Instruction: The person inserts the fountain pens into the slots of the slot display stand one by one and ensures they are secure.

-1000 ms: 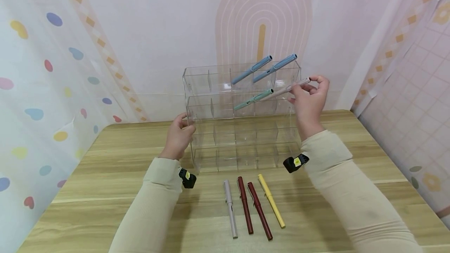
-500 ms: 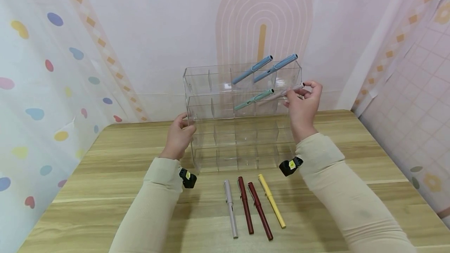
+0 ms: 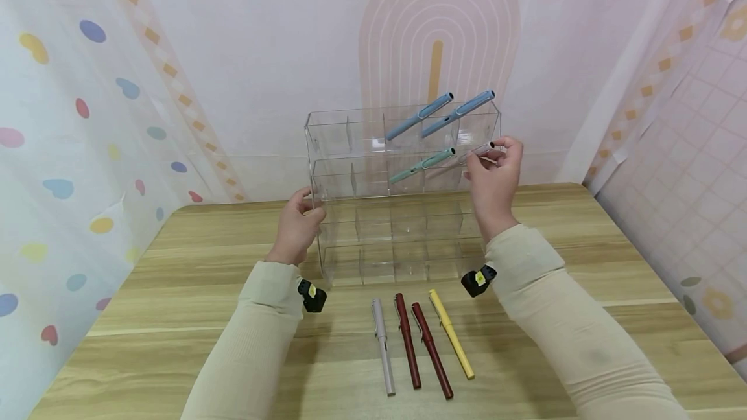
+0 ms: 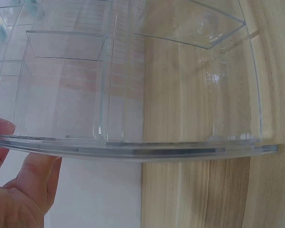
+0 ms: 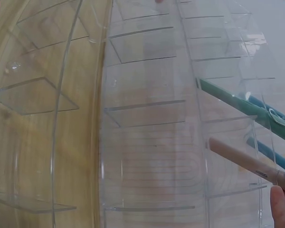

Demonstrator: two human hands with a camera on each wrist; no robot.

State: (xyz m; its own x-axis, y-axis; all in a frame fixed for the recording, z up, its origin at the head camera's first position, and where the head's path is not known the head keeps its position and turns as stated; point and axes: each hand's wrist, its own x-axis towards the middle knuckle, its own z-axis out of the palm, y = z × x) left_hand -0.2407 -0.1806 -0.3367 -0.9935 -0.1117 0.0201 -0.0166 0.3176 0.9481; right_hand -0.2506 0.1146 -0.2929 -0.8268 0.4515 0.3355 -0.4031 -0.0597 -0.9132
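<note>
A clear stepped acrylic pen rack [image 3: 367,178] stands on the table, divided into small compartments. My left hand [image 3: 297,229] grips its left side panel; in the left wrist view the fingers [image 4: 35,178] lie on both faces of that panel. My right hand [image 3: 496,183] pinches the cap end of a pale pink pen [image 3: 480,150]. That pen slants into a second-tier compartment, and in the right wrist view its lower end [image 5: 228,152] is inside. Just left of it leans a green pen [image 3: 428,164]. Two blue pens [image 3: 461,112] lean in the top tier.
On the wooden table [image 3: 192,316] before the rack lie a lilac-grey pen [image 3: 382,345], two dark red pens [image 3: 430,349] and a yellow pen [image 3: 452,336]. A patterned cloth [image 3: 262,50] hangs behind the table.
My right hand has moved left and slightly down, sliding the pale pink pen deeper into its second-tier compartment. The left hand has stayed on the rack's side.
</note>
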